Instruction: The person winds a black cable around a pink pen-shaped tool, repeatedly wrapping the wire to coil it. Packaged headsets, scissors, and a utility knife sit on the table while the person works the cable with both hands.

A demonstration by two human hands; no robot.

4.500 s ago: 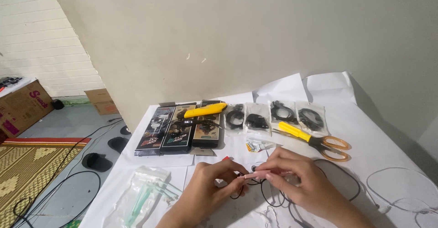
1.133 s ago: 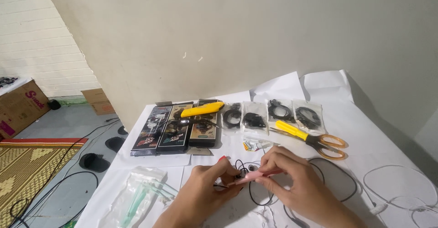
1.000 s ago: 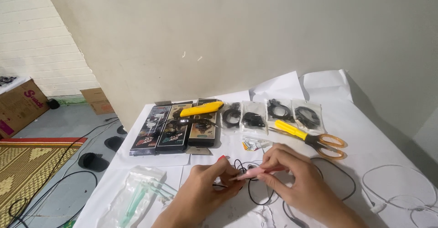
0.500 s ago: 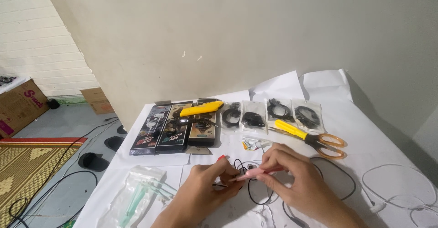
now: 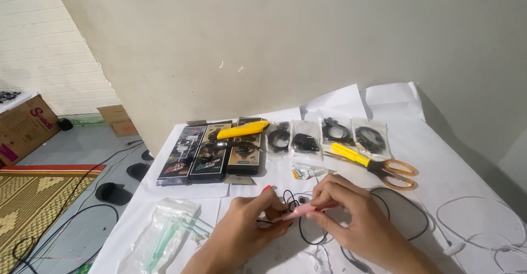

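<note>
Both hands meet low in the head view over a white paper-covered table [image 5: 450,159]. My left hand [image 5: 247,233] pinches one end of a thin pink tool [image 5: 307,210], and my right hand [image 5: 357,222] grips its other end between thumb and fingers. Under the hands lies a black looped cable [image 5: 406,211], and its thin wire passes beneath the pink tool. Whether the tool touches the wire is hidden by my fingers.
Behind the hands lie three dark flat boxes [image 5: 211,153], a yellow utility knife [image 5: 242,130], several clear bags of black cables [image 5: 324,137] and yellow-and-orange scissors [image 5: 379,166]. A clear bag with green items [image 5: 164,238] lies left; white cables [image 5: 483,235] right. The table's left edge drops to the floor.
The hands stay together on the pink tool with only small finger shifts. The view has tilted slightly.
</note>
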